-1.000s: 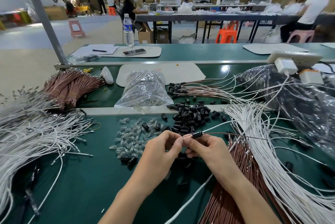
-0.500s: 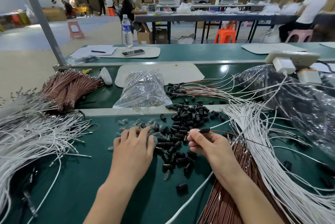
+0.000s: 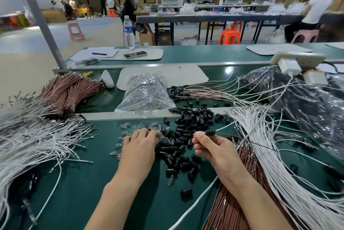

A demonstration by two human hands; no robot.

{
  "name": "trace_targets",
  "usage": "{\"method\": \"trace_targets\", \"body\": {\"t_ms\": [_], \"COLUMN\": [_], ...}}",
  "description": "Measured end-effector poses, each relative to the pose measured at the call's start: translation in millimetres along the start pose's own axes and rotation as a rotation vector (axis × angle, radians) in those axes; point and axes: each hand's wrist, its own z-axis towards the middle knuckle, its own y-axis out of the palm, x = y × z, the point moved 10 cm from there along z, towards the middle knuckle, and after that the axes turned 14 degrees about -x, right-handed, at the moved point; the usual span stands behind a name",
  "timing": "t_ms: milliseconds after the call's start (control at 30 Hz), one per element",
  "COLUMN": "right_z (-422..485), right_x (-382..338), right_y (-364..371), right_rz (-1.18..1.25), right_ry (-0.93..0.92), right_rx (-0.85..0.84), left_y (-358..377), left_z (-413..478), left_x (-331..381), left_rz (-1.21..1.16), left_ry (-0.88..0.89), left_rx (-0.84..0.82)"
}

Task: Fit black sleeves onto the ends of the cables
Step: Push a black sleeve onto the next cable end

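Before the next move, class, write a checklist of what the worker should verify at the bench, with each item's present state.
1. Right hand pinches the cables: ok.
2. Black sleeve seated on their ends, metal tips showing: ok.
3. Left hand holding one of the clear parts: cannot tell.
4. Loose sleeves lying between the hands: ok.
5. White cables beside the right hand: ok.

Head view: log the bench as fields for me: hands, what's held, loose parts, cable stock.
left hand: fingertips down on the loose parts; whether it grips one cannot be told
right hand: pinches the sleeved cable end
black sleeves: loose heap between and beyond the hands
clear caps: scattered by the left hand
white cables: fanned out right of the right hand
brown cables: beneath the right forearm
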Motion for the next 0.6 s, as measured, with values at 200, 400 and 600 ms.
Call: {"method": "trace_targets", "body": {"t_ms": [200, 400, 600], "right_z": [-1, 0, 1], "right_x": [-1, 0, 0], "right_y": [5, 11, 11], "right_rz": [0.061, 0.071, 0.024], "right_ry": [0.005, 0.005, -0.002], "right_rx": [-0.041, -0.046, -0.057], "left_y": [-17, -18, 0], "left_z": [-12, -21, -27], "left_x": [13, 35, 46], "left_rz": [-0.115, -1.131, -1.393], "left_ry": [0.129, 0.218, 0.182], "left_rx": [0.159, 0.129, 0.079]}}
